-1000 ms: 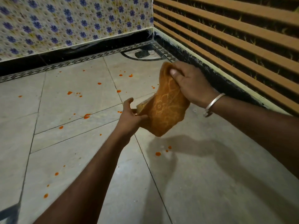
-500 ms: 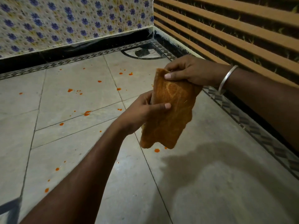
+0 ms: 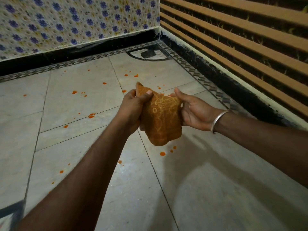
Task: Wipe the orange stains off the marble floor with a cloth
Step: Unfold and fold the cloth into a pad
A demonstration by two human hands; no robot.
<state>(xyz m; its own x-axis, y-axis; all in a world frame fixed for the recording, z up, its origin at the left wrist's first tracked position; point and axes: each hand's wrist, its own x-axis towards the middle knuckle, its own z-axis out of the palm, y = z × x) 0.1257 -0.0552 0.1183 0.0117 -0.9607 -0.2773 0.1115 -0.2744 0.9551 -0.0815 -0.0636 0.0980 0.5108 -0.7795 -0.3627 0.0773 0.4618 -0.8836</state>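
- While held above the marble floor, the cloth is gripped at its left by the curled fingers of the left hand.
- At its right, the right hand is held palm-up with fingers hidden; its grip cannot be told.
- Orange stains are scattered below the cloth.

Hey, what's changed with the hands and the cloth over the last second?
The right hand let go of the top edge of the cloth, dropped and turned palm up against its right side, fingers hidden behind it. The left hand moved up from the lower edge and now pinches the top corner. The cloth is bunched, no longer hanging flat. Unchanged: cloth off the marble floor, orange stains unwiped.
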